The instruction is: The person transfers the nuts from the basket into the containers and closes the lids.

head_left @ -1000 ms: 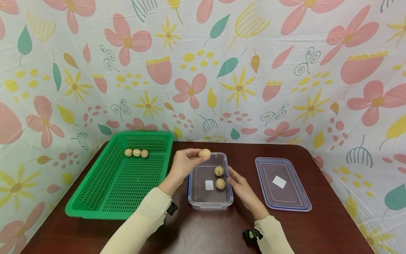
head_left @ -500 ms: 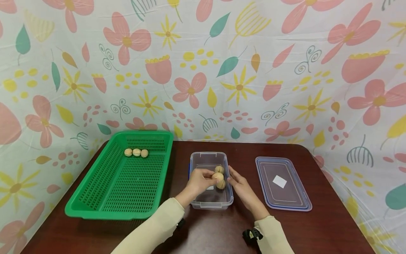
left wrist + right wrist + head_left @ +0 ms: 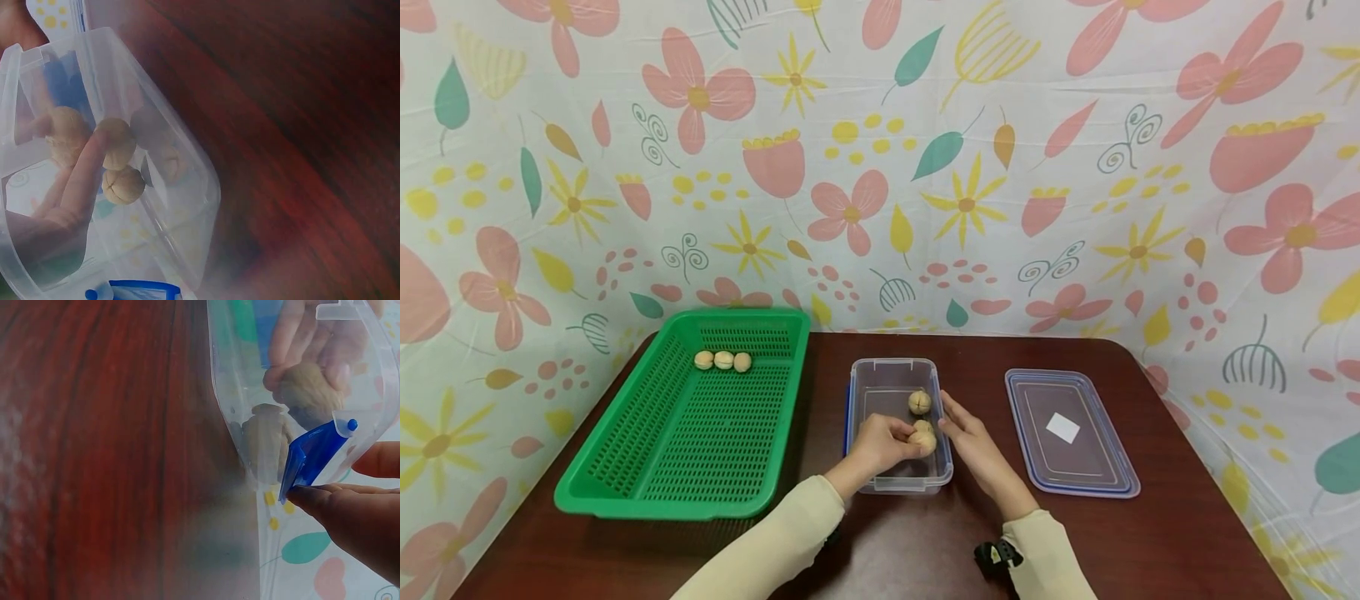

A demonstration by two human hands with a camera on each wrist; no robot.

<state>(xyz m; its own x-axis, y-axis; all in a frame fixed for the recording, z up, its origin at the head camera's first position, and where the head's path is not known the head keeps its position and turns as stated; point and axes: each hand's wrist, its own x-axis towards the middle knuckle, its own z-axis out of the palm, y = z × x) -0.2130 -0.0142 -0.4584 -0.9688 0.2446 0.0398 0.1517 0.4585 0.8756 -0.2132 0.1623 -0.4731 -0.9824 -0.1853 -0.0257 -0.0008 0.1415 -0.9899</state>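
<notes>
Midway along the tabletop, one clear box stands lengthwise from near edge to far. Within it, the left hand pinches one walnut between its fingers; two loose walnuts lie beyond, toward the far edge. Right hand: fingers straight, touching one blue clasp. Left edge: one basket, three walnuts. Right edge: one lid.

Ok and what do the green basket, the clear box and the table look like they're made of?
Green basket: probably moulded plastic, slightly glossy, with even slots and a thick rim. Clear box: likely rigid plastic, smooth and see-through; walnuts show through its wall. Table: dark reddish brown with a sheen and streaky grain; wood or laminate, unclear.
</notes>
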